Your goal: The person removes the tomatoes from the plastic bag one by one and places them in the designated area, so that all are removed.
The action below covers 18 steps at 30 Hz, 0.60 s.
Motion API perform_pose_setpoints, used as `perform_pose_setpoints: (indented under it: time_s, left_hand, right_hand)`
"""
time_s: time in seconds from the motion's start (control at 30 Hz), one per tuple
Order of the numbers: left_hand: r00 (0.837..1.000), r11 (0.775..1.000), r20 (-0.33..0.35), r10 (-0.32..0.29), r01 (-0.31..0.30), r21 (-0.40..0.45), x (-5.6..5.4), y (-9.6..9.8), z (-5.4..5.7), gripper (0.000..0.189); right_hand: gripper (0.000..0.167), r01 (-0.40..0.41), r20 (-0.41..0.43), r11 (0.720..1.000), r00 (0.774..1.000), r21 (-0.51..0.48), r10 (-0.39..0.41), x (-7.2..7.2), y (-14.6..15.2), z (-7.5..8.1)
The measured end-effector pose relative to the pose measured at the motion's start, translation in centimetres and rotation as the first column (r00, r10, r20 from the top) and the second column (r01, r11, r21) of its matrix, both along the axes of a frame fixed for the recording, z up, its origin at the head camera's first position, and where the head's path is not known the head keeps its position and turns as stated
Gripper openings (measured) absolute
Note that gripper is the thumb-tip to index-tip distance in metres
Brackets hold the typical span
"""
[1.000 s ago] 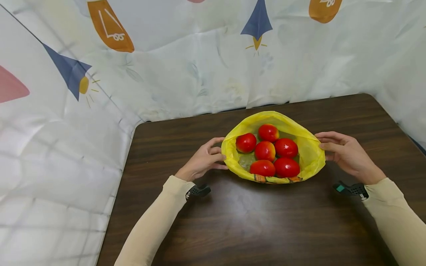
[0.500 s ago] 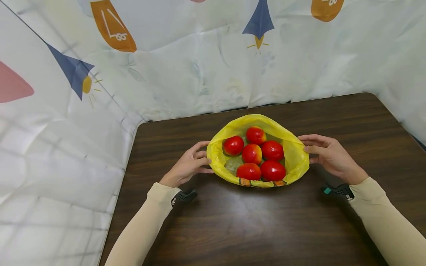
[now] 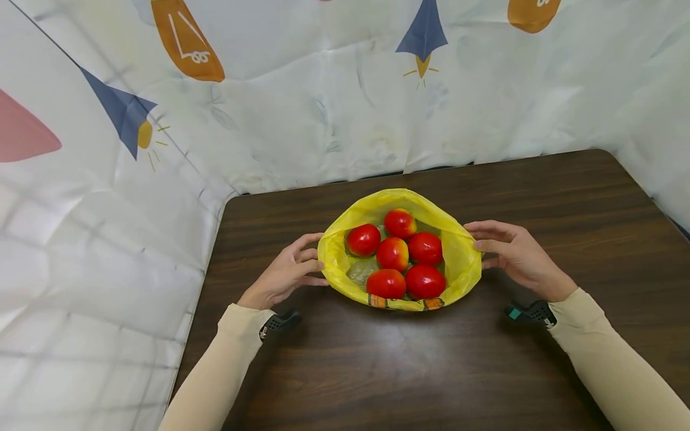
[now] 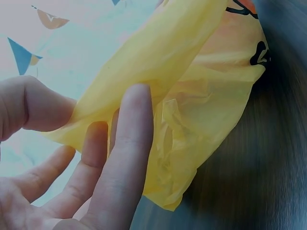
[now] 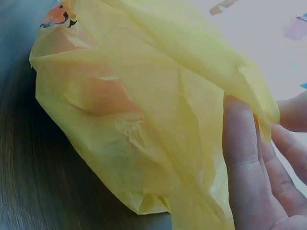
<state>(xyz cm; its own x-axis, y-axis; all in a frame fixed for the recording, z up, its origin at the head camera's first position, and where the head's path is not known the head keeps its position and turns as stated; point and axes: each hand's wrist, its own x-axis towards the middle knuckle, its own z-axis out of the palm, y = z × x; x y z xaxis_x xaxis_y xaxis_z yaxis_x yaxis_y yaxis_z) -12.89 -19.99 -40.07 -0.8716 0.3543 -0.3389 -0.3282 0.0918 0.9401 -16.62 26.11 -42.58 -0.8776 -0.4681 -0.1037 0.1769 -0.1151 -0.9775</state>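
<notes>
A yellow plastic bag point(image 3: 460, 260) stands on the table with its mouth wide open and its rim folded outward. Several glossy red fruits point(image 3: 392, 254), some with yellow patches, lie inside; their exact kind cannot be told. My left hand point(image 3: 286, 272) pinches the left end of the rim; in the left wrist view the thumb is on one side of the yellow plastic point(image 4: 158, 57) and fingers on the other. At the right end, my right hand point(image 3: 520, 260) pinches the rim the same way. Bag folds partly hide the right fingertips in the right wrist view.
The dark wood-grain table point(image 3: 399, 383) carries the bag. White printed sheeting point(image 3: 302, 120) hangs behind the table's back edge and along its left side. Black straps point(image 3: 280, 323) sit at both wrists.
Both hands have moved left and slightly nearer to me, carrying the bag along with its fruits. The grip at both ends of the rim stays the same.
</notes>
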Motion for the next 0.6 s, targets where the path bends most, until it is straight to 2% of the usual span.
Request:
perform_pose_setpoints:
  time_s: [0.2, 0.37, 0.6]
  left_hand:
    - [1.0, 1.0, -0.007, 0.0, 0.0, -0.013, 0.3, -1.0, 0.1, 0.062]
    - [1.0, 1.0, 0.003, 0.002, -0.002, -0.008, 0.4, -1.2, 0.0, 0.06]
    - [0.999, 0.996, -0.009, 0.053, -0.054, -0.074, 0.0, -1.5, 0.1, 0.051]
  right_hand:
    - [0.032, -0.005, -0.012, 0.999, 1.0, 0.041, 0.006, 0.0, -1.2, 0.0]
    - [0.033, 0.008, -0.035, 0.991, 0.999, 0.135, -0.003, 0.1, -1.7, 0.2]
    - [0.045, 0.068, -0.11, 0.939, 0.993, 0.337, -0.033, 0.6, -1.1, 0.8]
